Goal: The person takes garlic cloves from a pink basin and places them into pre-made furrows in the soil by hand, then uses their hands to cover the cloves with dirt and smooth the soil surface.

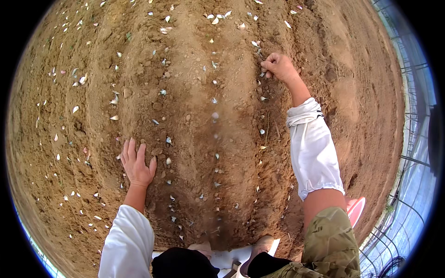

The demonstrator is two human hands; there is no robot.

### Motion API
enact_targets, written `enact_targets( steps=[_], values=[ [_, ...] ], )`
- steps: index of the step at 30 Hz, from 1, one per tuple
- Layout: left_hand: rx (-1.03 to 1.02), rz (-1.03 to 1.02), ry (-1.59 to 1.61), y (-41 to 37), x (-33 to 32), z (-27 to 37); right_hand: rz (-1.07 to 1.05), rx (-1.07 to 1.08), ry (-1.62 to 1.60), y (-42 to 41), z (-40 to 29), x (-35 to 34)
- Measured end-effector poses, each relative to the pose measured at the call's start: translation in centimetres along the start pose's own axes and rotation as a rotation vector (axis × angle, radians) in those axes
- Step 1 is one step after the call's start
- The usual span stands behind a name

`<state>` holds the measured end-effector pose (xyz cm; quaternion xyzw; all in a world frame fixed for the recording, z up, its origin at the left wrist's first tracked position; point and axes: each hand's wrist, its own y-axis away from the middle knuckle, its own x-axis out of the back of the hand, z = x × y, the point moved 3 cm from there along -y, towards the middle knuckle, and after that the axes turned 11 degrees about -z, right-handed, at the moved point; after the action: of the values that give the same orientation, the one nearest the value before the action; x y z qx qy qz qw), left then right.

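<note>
My left hand [138, 163] lies palm down on the brown soil [189, 153], its fingers apart and nothing in its grasp. A pale garlic clove [119, 157] is beside its outer finger. Farther forward, my right hand [278, 67] is bent over a shallow furrow, thumb and forefinger pinched together. Just below those fingertips a whitish clove [262, 74] shows in part; whether they grip it is unclear. Another clove [263, 98] sits nearer to me in the same furrow. Beyond the hand is a white clove [255, 43].
Garlic cloves lie in several rows, with more scattered at left [75, 109]. A pink plastic container [355, 210] is partly hidden behind my right arm. Plastic sheeting on a frame [415, 173] borders the soil at right. My shoe [262, 245] is beside a white surface [226, 259].
</note>
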<state>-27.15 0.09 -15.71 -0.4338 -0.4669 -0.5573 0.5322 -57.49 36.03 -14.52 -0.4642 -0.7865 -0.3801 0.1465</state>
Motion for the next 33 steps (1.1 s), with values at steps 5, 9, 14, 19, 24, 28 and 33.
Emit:
enact_targets(
  steps=[5, 9, 14, 19, 24, 28, 33],
  values=[
    [0.005, -0.014, 0.001, -0.2, 0.1, 0.3, 0.165, 0.139, 0.510, 0.4, 0.0, -1.2],
    [0.004, -0.017, 0.016, -0.3, 0.1, 0.2, 0.204, 0.051, 0.431, 0.5, 0.8, -1.5],
    [0.014, -0.014, 0.010, -0.1, 0.2, 0.0, 0.237, 0.203, 0.393, 1.6, 0.1, -1.7],
    [0.001, -0.009, 0.016, -0.4, 0.2, 0.3, 0.197, 0.097, 0.602, -0.2, 0.0, -2.1],
    [0.005, -0.007, 0.005, 0.2, 0.1, -0.1, -0.111, -0.021, 0.538, -2.0, -3.3, 0.9],
    [-0.006, -0.008, 0.004, -0.2, 0.0, 0.1, 0.244, 0.003, 0.424, -4.1, -4.7, 2.1],
    [-0.017, -0.005, 0.013, -0.3, -0.1, 0.1, 0.278, 0.067, 0.498, -6.4, -1.5, 0.5]
  ],
)
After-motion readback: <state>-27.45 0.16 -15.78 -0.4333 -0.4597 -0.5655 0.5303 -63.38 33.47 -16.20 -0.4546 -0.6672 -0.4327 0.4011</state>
